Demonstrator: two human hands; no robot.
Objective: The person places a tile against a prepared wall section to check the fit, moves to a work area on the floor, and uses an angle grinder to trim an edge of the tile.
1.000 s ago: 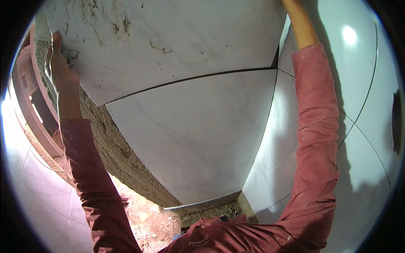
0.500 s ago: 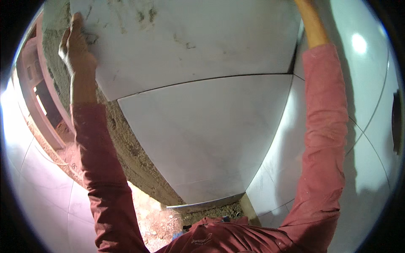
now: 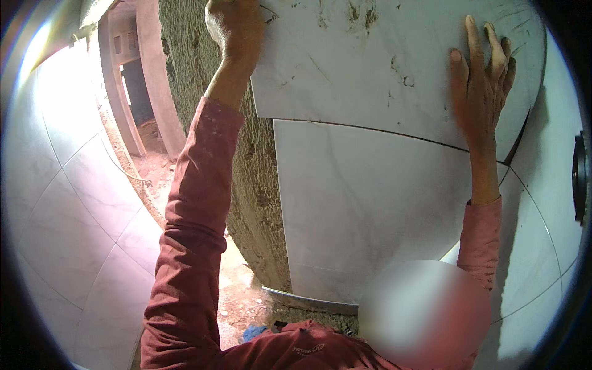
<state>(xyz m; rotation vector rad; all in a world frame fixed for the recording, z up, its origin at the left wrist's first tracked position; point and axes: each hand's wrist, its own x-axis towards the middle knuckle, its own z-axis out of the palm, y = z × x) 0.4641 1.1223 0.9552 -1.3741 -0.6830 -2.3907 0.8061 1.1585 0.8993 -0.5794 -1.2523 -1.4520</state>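
A large pale grey wall tile [image 3: 345, 68], smeared with cement, stands against the wall above a second pale tile [image 3: 370, 203]. My left hand [image 3: 237, 31] is closed at the upper tile's left edge, its fingertips partly cut off by the top of the picture. Flat on the same tile, near its right side, lies my right hand [image 3: 484, 80] with fingers spread. A thin dark joint separates the two tiles. It widens into a dark gap at the upper tile's lower right corner.
Rough, ridged cement [image 3: 253, 179] covers the wall left of the tiles. A metal strip [image 3: 314, 298] runs under the lower tile. Tiled walls flank both sides, and a doorway [image 3: 132, 80] opens at the far left. A blurred patch hides part of my right sleeve.
The view has shifted, putting the tiles further right. My right hand has come down from the upper tile's top right onto its face. My left hand stays by the left edge, now more curled.
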